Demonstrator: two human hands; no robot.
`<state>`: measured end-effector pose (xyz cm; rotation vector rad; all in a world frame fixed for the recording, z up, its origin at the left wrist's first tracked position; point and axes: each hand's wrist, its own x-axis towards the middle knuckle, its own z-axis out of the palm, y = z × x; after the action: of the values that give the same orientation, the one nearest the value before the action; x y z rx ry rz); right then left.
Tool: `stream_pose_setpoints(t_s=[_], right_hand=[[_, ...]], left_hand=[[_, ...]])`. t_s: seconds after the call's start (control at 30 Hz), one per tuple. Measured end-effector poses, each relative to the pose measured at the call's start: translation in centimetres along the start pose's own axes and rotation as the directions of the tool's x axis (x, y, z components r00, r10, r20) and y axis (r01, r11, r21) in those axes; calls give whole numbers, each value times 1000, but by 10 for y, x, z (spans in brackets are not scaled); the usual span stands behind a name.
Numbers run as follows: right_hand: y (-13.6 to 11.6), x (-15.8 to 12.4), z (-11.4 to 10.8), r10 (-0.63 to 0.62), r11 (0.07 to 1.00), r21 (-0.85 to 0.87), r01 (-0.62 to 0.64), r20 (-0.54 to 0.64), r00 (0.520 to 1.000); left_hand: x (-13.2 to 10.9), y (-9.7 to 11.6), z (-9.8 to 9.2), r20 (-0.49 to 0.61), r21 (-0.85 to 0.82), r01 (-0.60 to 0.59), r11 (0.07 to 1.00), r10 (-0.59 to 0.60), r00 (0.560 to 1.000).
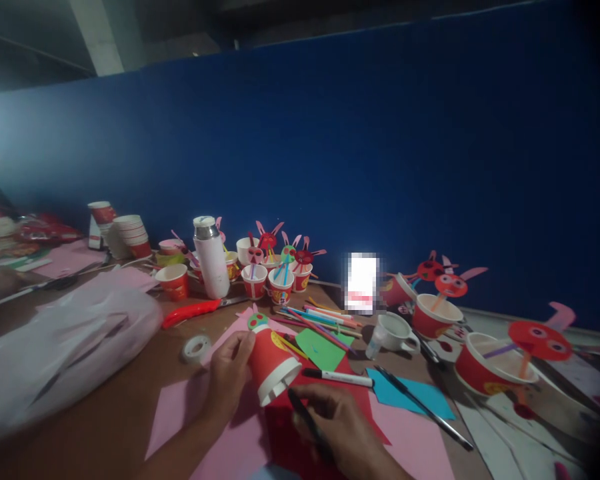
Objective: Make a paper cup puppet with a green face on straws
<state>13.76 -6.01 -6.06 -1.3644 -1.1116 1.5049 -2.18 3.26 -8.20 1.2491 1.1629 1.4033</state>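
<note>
My left hand [229,373] is wrapped around a red paper cup [273,365] that lies tilted, its white rim toward me, with a green paper disc stuck on its base. My right hand [337,423] is closed on a black pen [305,419] whose tip points toward the cup's rim. Both hands hover over red paper [357,393] and pink paper [177,410] sheets on the brown table [105,433].
A white marker [337,377], blue paper [420,395], green paper [320,348], loose straws [320,319], a tape roll [196,348], red-handled scissors [200,309], a white flask [211,257], a white mug [393,331], a plastic bag [55,347] and several decorated cups [275,277] lie around. A blue wall stands behind.
</note>
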Motion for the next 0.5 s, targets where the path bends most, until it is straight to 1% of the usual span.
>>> stream_pose_setpoints(t_s=[0.03, 0.07, 0.1, 0.17, 0.2, 0.23, 0.3, 0.4, 0.5], right_hand=[[-1, -2, -1, -59, 992, -111, 56, -29, 998], [-3, -3, -2, -132, 962, -247, 115, -57, 990], [-6, -6, -3, -208, 908, -386, 163, -76, 975], [-13, -11, -5, -307, 780, -594, 195, -92, 947], [-17, -13, -5, -318, 739, -647, 186, -91, 944], [-20, -14, -5, -315, 718, -673, 180, -84, 945], [-24, -16, -4, -304, 710, -680, 183, -62, 951], [-21, -13, -4, -308, 750, -627, 214, -45, 950], [-12, -8, -4, -337, 804, -537, 256, -58, 940]], left_hand=[[-2, 1, 2, 19, 5, 7, 1000, -7, 1000], [-4, 1, 4, 53, 2, 15, 1000, -15, 998], [-7, 1, 6, 96, -13, 9, 1000, -8, 995], [-10, 1, 9, 178, -62, 6, 998, 6, 984], [-11, 1, 11, 200, -93, 19, 995, 0, 980], [-12, 2, 12, 209, -122, 38, 992, -12, 978], [-12, 3, 13, 198, -169, 73, 983, -38, 979], [-14, 8, 14, 197, -227, 91, 970, -45, 979], [-16, 13, 16, 238, -299, 71, 952, 3, 971]])
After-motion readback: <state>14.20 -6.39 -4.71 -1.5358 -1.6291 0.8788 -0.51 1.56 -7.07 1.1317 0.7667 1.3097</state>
